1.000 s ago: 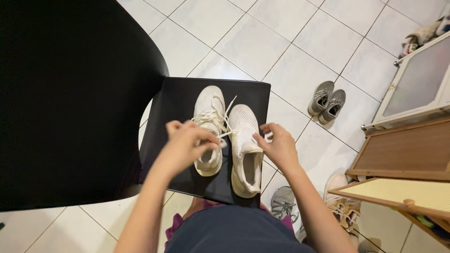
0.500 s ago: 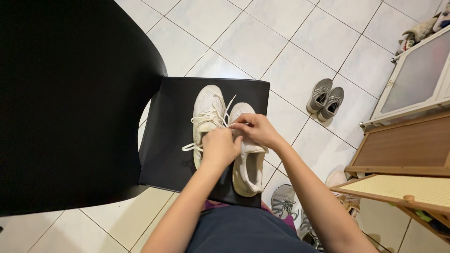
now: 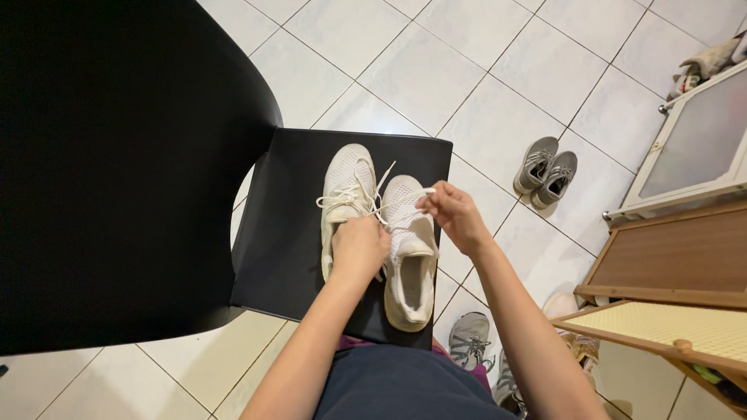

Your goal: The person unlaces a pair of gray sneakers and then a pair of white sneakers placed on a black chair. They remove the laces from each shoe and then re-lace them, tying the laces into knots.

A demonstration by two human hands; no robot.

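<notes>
You have a black chair seat (image 3: 296, 233) in front of you, and it carries a pair of white mesh sneakers (image 3: 408, 257) standing side by side near its right half, toes pointing away from you, loose white laces (image 3: 373, 198) trailing across them. The chair stands on a pale tiled floor (image 3: 436, 70). On those tiles, to the right of the seat, you see a grey pair of sneakers (image 3: 547, 167) lying close together. Just below the seat's near right corner, another grey shoe (image 3: 471, 338) rests on the floor.
</notes>
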